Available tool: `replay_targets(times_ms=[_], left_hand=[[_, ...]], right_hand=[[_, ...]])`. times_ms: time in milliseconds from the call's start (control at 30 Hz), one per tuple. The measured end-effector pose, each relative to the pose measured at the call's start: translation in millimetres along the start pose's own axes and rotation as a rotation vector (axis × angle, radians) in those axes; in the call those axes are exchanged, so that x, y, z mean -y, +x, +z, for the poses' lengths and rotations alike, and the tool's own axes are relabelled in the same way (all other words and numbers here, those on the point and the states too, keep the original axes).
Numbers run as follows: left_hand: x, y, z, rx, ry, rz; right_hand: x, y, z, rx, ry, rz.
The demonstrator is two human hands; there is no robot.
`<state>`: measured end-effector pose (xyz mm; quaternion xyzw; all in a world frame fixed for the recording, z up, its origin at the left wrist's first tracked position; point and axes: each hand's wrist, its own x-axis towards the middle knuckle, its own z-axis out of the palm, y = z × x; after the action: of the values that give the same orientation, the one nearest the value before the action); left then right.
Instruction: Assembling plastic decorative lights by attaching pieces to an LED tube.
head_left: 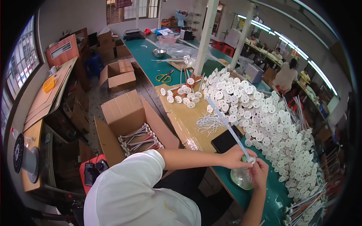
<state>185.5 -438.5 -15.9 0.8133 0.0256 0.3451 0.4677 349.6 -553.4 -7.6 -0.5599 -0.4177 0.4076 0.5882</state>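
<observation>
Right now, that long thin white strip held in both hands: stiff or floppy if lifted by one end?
The long thin white strip probably stays fairly stiff: it juts straight out from the left hand and right hand without drooping. Likely light, being so slim.

Scissors (164, 78): lay far from the hands, up the green table (149, 62).
Metal bowl (159, 52): sat farther off, past the scissors.
Open box (130, 130): stood on the floor to the left, full of sticks.
Black pad (225, 140): lay just above the hands.
</observation>
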Motion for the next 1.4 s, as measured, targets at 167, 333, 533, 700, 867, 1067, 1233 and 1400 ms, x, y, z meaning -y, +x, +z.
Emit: replay_targets(times_ms=[167,333,533,700,867,1067,1233,1400], left_hand=[[4,-1,14,-0.067,0.009,0.057],[16,7,18,-0.113,0.055,0.220],[5,7,15,-0.036,0.003,0.029],[0,8,13,-0.069,-0.147,-0.115],[-9,11,11,-0.099,-0.266,-0.340],[-11,7,-20,-0.214,-0.302,-0.358],[-13,7,-142,-0.440,0.167,-0.351],[-2,-13,-305,-0.119,1.151,-0.658]], right_hand=[[-4,-1,-3,-0.061,-0.020,-0.010],[0,1,-16,-0.017,-0.059,-0.036],[-9,1,-18,-0.032,-0.052,-0.050],[-11,3,-11,-0.121,-0.060,-0.117],[-9,1,-8,-0.206,-0.274,-0.234],[-10,9,8,-0.402,-0.720,-0.772],[0,6,-24,-0.581,-0.817,-0.707],[3,8,-24,-0.632,-0.817,-0.673]])
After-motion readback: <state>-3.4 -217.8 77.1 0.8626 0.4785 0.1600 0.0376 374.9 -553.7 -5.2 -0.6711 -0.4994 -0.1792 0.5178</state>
